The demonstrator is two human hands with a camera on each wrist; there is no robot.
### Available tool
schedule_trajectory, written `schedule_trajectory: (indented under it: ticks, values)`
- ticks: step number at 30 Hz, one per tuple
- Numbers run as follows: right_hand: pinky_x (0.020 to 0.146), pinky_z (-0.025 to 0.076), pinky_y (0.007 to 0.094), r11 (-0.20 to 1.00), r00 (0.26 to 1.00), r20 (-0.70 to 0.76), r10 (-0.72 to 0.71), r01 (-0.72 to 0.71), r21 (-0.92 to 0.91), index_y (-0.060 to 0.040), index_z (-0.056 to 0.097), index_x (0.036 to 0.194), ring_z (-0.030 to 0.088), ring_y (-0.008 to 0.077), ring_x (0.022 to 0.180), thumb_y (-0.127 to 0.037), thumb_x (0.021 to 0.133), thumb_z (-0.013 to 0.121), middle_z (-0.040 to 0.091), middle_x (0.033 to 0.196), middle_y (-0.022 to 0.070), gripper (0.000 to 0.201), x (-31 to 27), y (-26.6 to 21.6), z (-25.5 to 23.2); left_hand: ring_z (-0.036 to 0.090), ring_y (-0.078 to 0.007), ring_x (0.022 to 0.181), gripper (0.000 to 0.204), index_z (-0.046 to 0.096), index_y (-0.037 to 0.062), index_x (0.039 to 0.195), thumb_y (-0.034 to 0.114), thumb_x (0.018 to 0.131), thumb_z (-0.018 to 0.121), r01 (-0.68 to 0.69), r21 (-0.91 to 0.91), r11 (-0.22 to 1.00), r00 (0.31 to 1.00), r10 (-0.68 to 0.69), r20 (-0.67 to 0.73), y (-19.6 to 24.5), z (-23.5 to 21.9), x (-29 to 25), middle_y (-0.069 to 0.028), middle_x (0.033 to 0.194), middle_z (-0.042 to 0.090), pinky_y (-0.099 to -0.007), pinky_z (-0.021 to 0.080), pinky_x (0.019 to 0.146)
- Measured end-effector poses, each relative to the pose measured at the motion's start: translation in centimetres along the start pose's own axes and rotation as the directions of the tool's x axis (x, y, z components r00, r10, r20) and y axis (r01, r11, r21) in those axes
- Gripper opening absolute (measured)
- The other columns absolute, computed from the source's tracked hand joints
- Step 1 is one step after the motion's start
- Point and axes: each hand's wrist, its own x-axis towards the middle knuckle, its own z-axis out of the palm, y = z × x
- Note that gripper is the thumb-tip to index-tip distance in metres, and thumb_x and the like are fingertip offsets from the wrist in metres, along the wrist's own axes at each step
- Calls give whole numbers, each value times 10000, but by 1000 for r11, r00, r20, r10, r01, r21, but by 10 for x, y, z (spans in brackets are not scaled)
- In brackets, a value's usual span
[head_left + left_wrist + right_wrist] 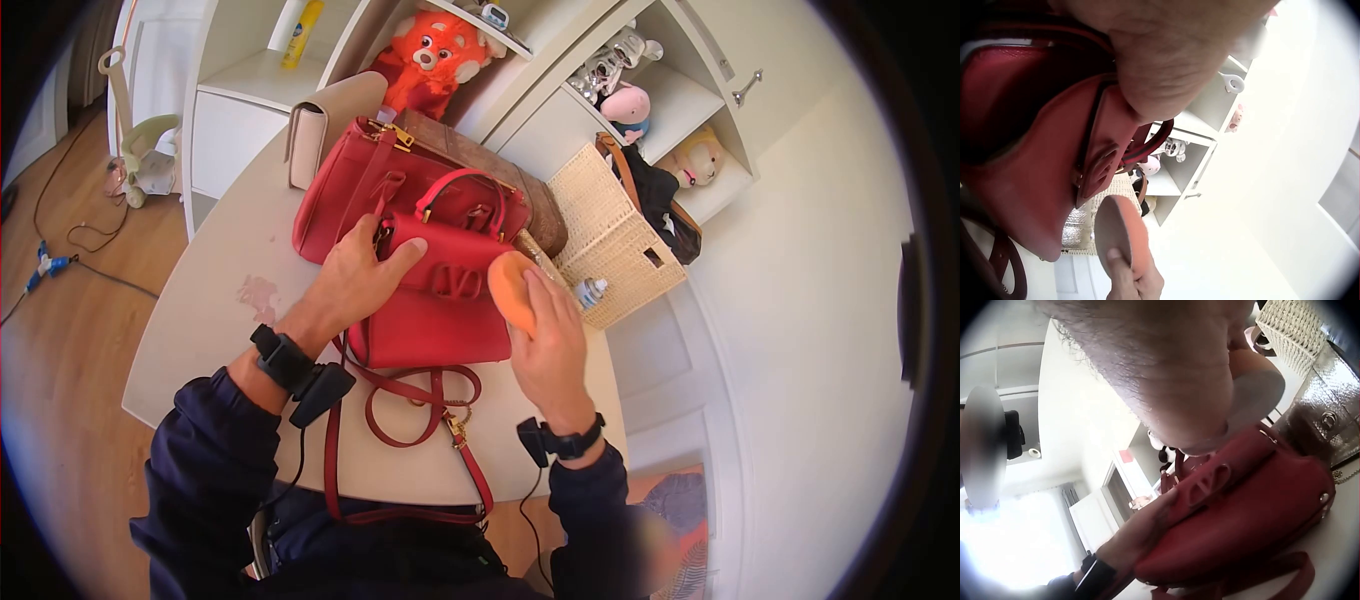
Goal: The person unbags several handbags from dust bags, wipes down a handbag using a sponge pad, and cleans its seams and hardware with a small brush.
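Note:
A red handbag (430, 325) with a V-shaped emblem on its flap stands on the table, its strap (430, 390) looped in front. My left hand (355, 270) grips its upper left corner, thumb over the flap and fingers partly hidden behind. In my right hand (550, 350) is a round orange sponge pad (512, 290), held just off the bag's right side. The left wrist view shows the pad's pale flat face (1110, 231) turned toward the bag, thumb on it. A larger red handbag (335, 205) stands right behind.
Behind the bags lie a brown bag (450, 145) and a beige bag (335, 120). An open wicker basket (610, 240) sits at the right with a small bottle (590, 292) by it. Shelves (250, 80) with plush toys rise behind the table (200, 330).

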Motion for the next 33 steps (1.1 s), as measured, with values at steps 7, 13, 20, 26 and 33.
schedule_trajectory:
  ticks: [7,13,20,26,33]
  values:
    - [1141,499,480,989,979,195,65,-89,115,75,561,1475,609,470,1331,-7,931,642,621,1479,261,557,-26,-6,18,694,-383,1006,785,630,-108,1132,667,1085,514,151,-197,969,988,-143,51,-1,0,7,-282,1046,720,-500,516,948]
    - [1119,506,482,995,955,295,2,-32,95,70,582,1461,618,453,1323,-29,916,671,625,1477,253,560,-4,-28,-37,624,-183,1142,759,689,-55,1346,633,1145,442,420,-547,724,906,-373,201,-18,-1,17,-83,1213,712,-314,471,1074]
    - [1185,456,499,981,981,39,-191,190,33,62,589,1483,579,404,1404,-80,899,691,610,1517,227,610,44,-90,17,667,-183,1107,766,686,-65,1372,630,1131,472,452,-633,629,879,-434,197,2,-8,12,-105,1251,739,-334,527,1010]
    - [1221,433,508,967,956,144,-254,246,69,69,594,1472,558,397,1421,-69,873,679,615,1509,227,620,26,-99,28,658,-164,1058,734,697,-49,1364,617,1128,498,438,-662,608,867,-480,134,7,-6,12,-95,1217,737,-321,527,966]
    - [1144,484,487,953,943,223,-246,195,230,77,612,1428,570,389,1385,-90,835,736,631,1475,229,629,7,-106,18,603,-122,984,625,722,-15,1275,568,1115,562,409,-569,713,906,-391,161,10,-10,10,-38,1091,697,-315,497,887]
